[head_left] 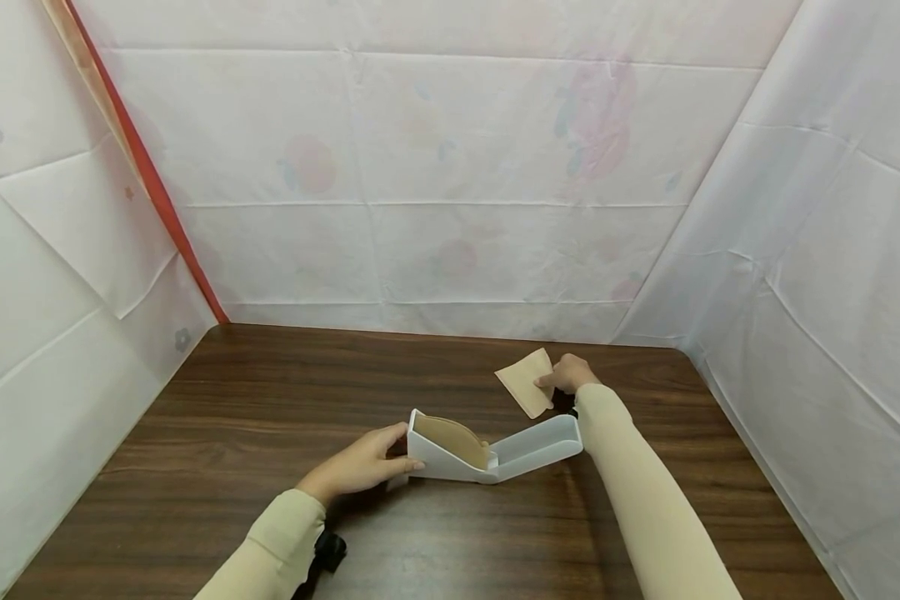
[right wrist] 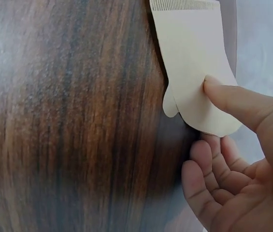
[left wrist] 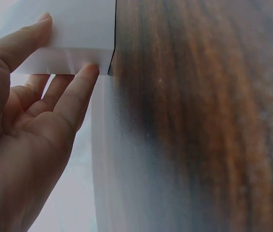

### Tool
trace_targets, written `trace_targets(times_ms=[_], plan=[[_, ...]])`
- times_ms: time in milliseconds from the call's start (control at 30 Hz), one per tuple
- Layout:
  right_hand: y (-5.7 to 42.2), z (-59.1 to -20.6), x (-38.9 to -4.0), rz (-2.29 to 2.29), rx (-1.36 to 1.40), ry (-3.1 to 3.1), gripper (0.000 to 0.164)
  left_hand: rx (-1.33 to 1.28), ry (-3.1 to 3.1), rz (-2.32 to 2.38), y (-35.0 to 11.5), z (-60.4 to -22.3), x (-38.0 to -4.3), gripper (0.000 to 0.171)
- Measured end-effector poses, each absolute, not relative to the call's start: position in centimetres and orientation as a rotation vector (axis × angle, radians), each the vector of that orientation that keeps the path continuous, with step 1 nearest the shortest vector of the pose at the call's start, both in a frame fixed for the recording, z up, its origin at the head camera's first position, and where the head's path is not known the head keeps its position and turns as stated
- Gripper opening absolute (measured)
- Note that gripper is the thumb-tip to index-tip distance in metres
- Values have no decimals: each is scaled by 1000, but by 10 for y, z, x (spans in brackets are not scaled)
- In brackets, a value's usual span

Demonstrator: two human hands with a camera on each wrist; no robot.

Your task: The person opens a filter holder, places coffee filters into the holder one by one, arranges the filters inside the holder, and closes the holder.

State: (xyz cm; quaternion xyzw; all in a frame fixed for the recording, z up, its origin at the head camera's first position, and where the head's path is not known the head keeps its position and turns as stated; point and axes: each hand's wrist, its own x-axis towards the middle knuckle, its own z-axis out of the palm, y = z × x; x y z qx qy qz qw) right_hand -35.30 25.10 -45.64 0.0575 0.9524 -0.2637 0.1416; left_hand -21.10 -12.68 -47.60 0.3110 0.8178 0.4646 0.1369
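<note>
A white box [head_left: 438, 458] with its hinged lid [head_left: 543, 452] swung out to the right sits on the table in the head view. Inside it stand brown paper coffee filters [head_left: 450, 437]. My left hand [head_left: 363, 462] grips the box's left end; in the left wrist view the thumb lies on one face and the fingertips press the end face [left wrist: 61, 60]. Beyond the lid, my right hand [head_left: 572, 373] pinches a tan coffee filter [head_left: 525, 383]. The right wrist view shows the thumb over the filter [right wrist: 192, 53] near its rounded edge, fingers behind, crimped edge pointing away.
The dark wood table [head_left: 270, 400] extends on both sides of the box. White patterned sheets [head_left: 435, 167] hang behind and at both sides, with a red strip [head_left: 157, 192] at the back left corner. A black wrist strap piece [head_left: 332, 550] shows under the left sleeve.
</note>
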Motion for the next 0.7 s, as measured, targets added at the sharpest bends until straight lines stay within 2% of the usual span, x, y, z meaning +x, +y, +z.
trace_targets(times_ms=[333, 700], plan=[[258, -462, -354, -798, 156, 2748, 44, 876, 2357, 1348, -126, -477, -212, 37], [262, -464, -349, -969, 83, 2739, 24, 887, 2358, 1353, -126, -476, -211, 36]])
